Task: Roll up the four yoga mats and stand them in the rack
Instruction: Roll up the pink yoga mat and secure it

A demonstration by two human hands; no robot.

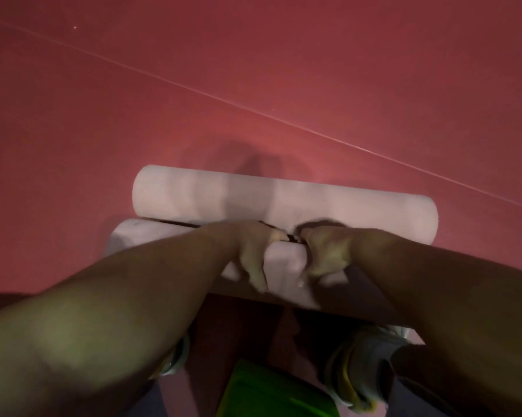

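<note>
head view: we look straight down at a red floor (pixel 283 70), where a pale yoga mat roll (pixel 283 200) lies crosswise just ahead of us, and a second pale mat roll (pixel 285 266) sits right against it on the near side, under our hands. our left hand (pixel 255 260) and right hand (pixel 324 260) sit close together near the middle of this nearer roll, fingers curled over its top and down its near face, clamped on it. the picture is blurred, so we cannot tell whether the roll is fully wound or lifted off the floor. no rack is in view. we judge the mat to be light, soft foam: it dents a little where our fingers press, and it will likely spring open if the grip slackens. holding at the centre keeps it balanced, but the ends could sag or telescope, so we would press on the loose outer edge, or take hold wider apart, before carrying it upright. our shoes (pixel 359 371) stand below on the floor.
</note>
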